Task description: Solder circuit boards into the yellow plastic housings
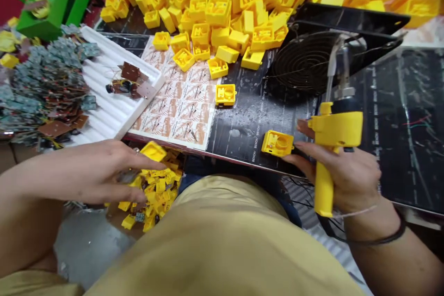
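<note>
Yellow gun gripped in our right hand, we'd best steady the case at four o'clock; left hand, at eight: fingers parted, hold unclear

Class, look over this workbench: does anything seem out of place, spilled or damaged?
A pale smudge marks the black mat, perhaps residue. Red and green wires lie stray at right, apart from the circuit boards.

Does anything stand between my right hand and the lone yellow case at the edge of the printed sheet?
Yes: another open yellow case, at your right hand's fingertips, lies on the direct line to the lone case. Nothing else visible stands between.
</note>
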Tool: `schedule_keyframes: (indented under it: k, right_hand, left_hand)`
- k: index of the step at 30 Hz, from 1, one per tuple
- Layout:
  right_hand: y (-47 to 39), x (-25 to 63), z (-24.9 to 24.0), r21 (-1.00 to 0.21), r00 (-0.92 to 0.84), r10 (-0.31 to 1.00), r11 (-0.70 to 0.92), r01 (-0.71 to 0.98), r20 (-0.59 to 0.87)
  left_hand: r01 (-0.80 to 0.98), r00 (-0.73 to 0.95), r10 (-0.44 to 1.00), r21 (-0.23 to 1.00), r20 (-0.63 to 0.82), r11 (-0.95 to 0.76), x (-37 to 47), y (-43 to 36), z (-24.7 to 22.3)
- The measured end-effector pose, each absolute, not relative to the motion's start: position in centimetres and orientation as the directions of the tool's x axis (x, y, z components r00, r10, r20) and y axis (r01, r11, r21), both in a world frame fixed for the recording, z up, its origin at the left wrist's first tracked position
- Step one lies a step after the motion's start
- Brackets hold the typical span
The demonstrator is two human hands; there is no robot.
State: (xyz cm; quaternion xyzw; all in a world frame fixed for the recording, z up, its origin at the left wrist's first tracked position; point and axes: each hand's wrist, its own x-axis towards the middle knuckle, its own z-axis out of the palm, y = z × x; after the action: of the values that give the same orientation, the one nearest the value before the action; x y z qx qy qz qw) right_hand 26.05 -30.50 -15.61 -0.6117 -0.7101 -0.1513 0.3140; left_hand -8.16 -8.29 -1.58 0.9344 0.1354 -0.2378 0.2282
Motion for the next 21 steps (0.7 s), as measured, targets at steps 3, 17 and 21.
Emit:
schedule_keyframes:
  k: [3,17,21]
  right_hand:
    - [-29.4,25.5,-15.4,-0.137,-0.118,0.784,0.25,0.958,0.609]
    - [-29.3,25.4,-17.2,-0.09,-0.111,0.813,0.196,0.976,0.571]
    - [-29.5,26.1,-17.6,-0.02,-0.132,0.807,0.176,0.984,0.575]
  left_hand:
    - [0.408,0.75,0.274,0.095,-0.603,-0.908,-6.3,-8.7,-2.9]
    - [0.151,0.983,0.179,0.353,0.048,-0.923,6.0,-6.9,-13.5]
    - [0.165,0.982,0.187,0.452,0.004,-0.877,3.1,-8.9,-10.4]
